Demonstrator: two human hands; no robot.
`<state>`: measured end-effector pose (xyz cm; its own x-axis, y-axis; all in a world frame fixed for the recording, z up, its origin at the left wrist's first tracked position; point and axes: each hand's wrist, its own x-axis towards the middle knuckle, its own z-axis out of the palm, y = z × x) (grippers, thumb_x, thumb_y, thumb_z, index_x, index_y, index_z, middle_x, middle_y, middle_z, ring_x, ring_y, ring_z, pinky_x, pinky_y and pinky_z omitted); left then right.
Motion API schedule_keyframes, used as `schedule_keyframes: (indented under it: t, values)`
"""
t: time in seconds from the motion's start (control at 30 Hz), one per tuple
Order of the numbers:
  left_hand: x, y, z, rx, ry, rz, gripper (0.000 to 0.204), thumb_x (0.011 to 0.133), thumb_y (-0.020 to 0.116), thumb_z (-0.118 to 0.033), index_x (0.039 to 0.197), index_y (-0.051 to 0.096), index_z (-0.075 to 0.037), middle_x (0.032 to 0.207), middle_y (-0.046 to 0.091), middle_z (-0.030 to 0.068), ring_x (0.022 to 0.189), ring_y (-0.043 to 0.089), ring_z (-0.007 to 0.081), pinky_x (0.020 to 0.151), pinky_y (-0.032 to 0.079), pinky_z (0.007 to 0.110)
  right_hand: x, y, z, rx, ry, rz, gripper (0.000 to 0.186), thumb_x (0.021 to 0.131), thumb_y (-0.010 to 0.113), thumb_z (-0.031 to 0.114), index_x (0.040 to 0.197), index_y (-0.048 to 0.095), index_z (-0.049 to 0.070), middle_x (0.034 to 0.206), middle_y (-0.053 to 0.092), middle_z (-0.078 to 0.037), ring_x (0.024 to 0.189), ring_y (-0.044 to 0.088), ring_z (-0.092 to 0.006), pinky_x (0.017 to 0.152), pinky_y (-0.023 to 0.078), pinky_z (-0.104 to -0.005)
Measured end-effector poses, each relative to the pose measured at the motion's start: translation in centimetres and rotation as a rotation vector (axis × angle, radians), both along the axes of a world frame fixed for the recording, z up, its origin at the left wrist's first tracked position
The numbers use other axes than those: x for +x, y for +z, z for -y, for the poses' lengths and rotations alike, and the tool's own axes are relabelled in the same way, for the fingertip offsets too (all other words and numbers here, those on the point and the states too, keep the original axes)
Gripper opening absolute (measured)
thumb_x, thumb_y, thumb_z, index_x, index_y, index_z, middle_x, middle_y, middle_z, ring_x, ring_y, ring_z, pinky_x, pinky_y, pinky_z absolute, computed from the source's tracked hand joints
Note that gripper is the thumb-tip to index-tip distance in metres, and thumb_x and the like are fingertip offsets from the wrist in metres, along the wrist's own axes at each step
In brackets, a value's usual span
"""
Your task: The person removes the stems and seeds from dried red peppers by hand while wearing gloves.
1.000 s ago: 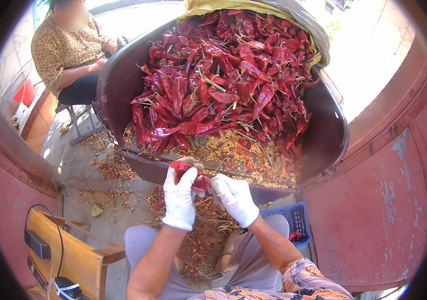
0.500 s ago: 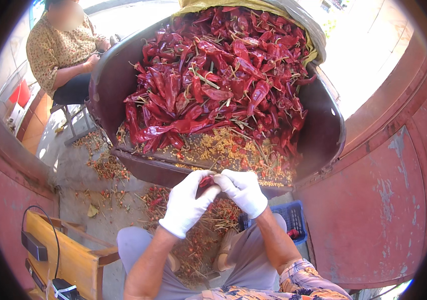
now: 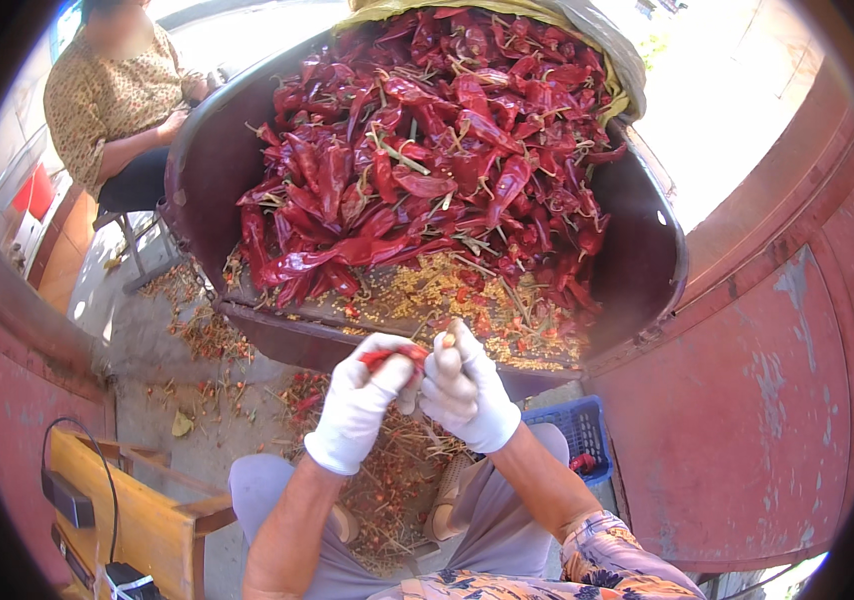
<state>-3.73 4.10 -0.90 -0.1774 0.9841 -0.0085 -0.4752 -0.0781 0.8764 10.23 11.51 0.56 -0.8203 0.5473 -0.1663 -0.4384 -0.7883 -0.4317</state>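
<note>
In front of my knees, my left hand (image 3: pixel 352 415), in a white glove, is closed around a red chili pepper (image 3: pixel 377 357). Close beside it, my white-gloved right hand (image 3: pixel 477 395) pinches a small pale tan piece, which looks like a pepper's stem cap (image 3: pixel 449 341), between thumb and fingertips. Both hands hover just short of the near edge of a dark red metal cart bed (image 3: pixel 292 338). A big heap of shiny red chili peppers (image 3: pixel 447 150) fills the bed, and loose yellow seeds (image 3: pixel 427 290) lie along its near side.
A blue plastic basket (image 3: pixel 599 450) with some red peppers sits by my right knee. Stems and scraps (image 3: pixel 397 500) litter the ground. A wooden stool (image 3: pixel 147 510) carrying black devices and a cable stands at left. Another person (image 3: pixel 112 110) sits at the far left. Red metal panels flank me.
My hands have drawn slightly apart. The right hand has turned, with the small piece at its fingertips; more of the red pepper shows in my left hand. The view has shifted slightly.
</note>
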Motion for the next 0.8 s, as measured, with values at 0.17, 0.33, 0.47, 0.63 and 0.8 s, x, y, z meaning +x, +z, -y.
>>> schedule_keyframes:
  t: [0.17,0.33,0.47,0.63,0.8]
  values:
    - [-2.0,-0.2,-0.8,0.019,0.128,0.368,0.018,0.095,0.06,-0.027,0.1,0.056,-0.01,0.073,0.048,-0.0029,0.065,0.046,0.0103,0.063,0.042,0.028,1.5,1.4,-1.5,0.519,0.233,0.727,0.022,0.096,0.056,0.031,0.106,0.061,0.012,0.066,0.054,0.004,0.045,0.04,-0.003,0.039,0.028,-0.0189]
    - [-1.0,-0.3,0.1,-0.096,0.102,0.176,0.019,0.086,0.068,-0.009,0.097,0.053,-0.01,0.075,0.05,-0.002,0.065,0.051,0.0111,0.064,0.046,0.029,5.2,3.2,-0.6,0.99,0.137,1.043,0.033,0.091,0.061,0.03,0.116,0.062,0.008,0.095,0.067,-0.009,0.074,0.066,-0.0171,0.073,0.053,-0.0327]
    - [0.2,-0.6,-0.2,-0.178,0.154,0.045,0.021,0.082,0.07,-0.005,0.093,0.053,-0.009,0.074,0.056,0.0004,0.063,0.057,0.012,0.061,0.049,0.028,9.9,1.4,-5.3,1.683,-0.761,1.493,0.021,0.092,0.057,0.021,0.107,0.062,0.007,0.105,0.062,-0.015,0.094,0.062,-0.0325,0.083,0.05,-0.0379]
    - [1.9,-1.0,-1.0,-0.098,0.118,-0.034,0.01,0.093,0.06,-0.016,0.096,0.058,-0.006,0.072,0.06,0.0014,0.068,0.058,0.0117,0.068,0.05,0.03,10.9,1.1,-10.4,1.763,-0.692,1.873,0.041,0.092,0.053,0.022,0.13,0.046,0.007,0.111,0.059,-0.021,0.097,0.061,-0.0399,0.082,0.05,-0.0442]
    - [1.8,-1.8,-1.3,-0.139,0.096,0.1,0.014,0.093,0.06,-0.016,0.101,0.061,-0.005,0.076,0.062,0.0028,0.067,0.06,0.0124,0.066,0.053,0.03,9.1,0.3,-12.1,1.605,-0.56,1.943,0.032,0.091,0.057,0.021,0.123,0.058,0.014,0.1,0.063,-0.016,0.089,0.065,-0.0334,0.077,0.051,-0.0437]
